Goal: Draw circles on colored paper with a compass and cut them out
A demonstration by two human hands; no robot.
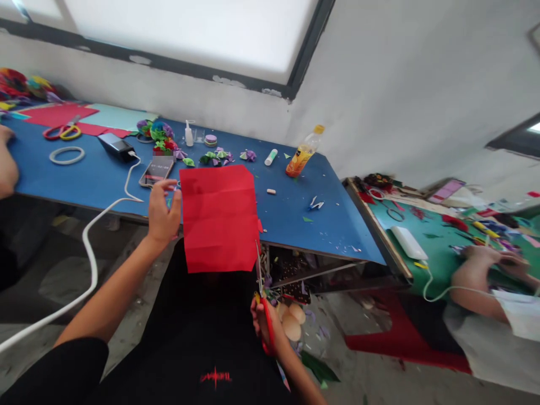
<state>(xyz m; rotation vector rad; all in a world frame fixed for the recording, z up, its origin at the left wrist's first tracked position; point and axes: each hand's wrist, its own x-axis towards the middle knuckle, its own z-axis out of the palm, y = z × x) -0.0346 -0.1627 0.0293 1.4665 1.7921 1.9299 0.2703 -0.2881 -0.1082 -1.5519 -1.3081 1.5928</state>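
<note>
A creased red sheet of paper [220,219] lies across the blue table's front edge and overhangs toward my lap, its upper right and lower right corners trimmed. My left hand [163,211] is just beside the paper's left edge, fingers apart; I cannot tell whether a fingertip touches it. Low on the right, my right hand [270,325] grips red-handled scissors [267,326]. Their blades point upward, close by the sheet's lower right corner. Small red scraps [260,225] lie at the sheet's right edge.
On the blue table [291,219] stand an orange drink bottle [302,154], a glue stick [271,157], a phone [157,171], folded paper pieces [217,156] and a tape ring [67,156]. A white cable [90,253] crosses left. Another person's hands [485,261] work at a green table.
</note>
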